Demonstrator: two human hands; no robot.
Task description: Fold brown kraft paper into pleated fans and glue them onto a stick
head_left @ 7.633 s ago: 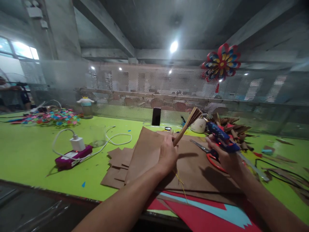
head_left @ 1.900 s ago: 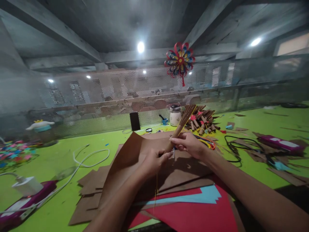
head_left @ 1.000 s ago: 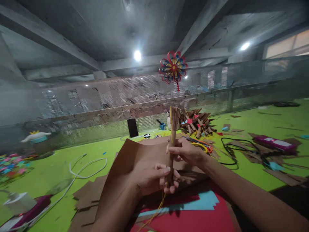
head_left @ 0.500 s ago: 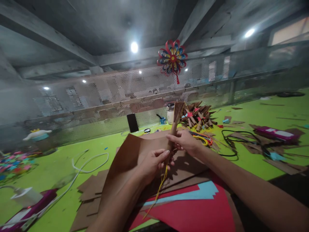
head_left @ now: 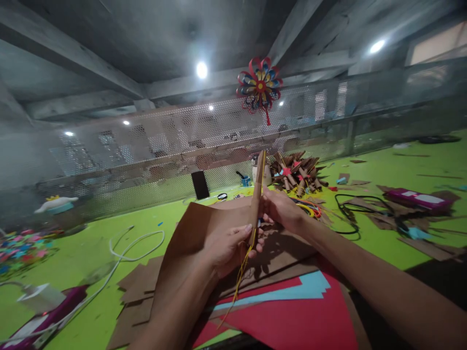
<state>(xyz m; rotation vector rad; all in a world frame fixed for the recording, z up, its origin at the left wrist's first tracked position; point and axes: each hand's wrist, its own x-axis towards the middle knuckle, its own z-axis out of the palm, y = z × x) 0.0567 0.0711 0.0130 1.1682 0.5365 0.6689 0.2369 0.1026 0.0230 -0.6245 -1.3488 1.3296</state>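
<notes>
A small brown paper broom [head_left: 257,197] stands nearly upright between my hands, its flat head seen edge-on at the top. My left hand [head_left: 233,248] is closed round its lower end, thumb in front. Yellow string [head_left: 241,277] hangs from that end toward the lap side. My right hand [head_left: 282,209] grips the middle from the right, and some of its fingers are hidden behind the handle. Beneath the hands lies a large sheet of brown paper [head_left: 197,233], its left part curling up. Red paper [head_left: 292,323] and light blue paper strips [head_left: 310,287] lie nearer to me.
Finished-looking paper brooms [head_left: 299,172] are heaped at the back. A phone [head_left: 200,185] leans against the mesh panel [head_left: 160,170]. A white cable [head_left: 116,262] winds along the left. Purple power strips [head_left: 418,200] and paper scraps [head_left: 426,250] lie on the green table [head_left: 386,165].
The broom has been turned about its length, so its fanned bristles now show edge-on with a yellow line along them. My right hand has shifted slightly to the right.
</notes>
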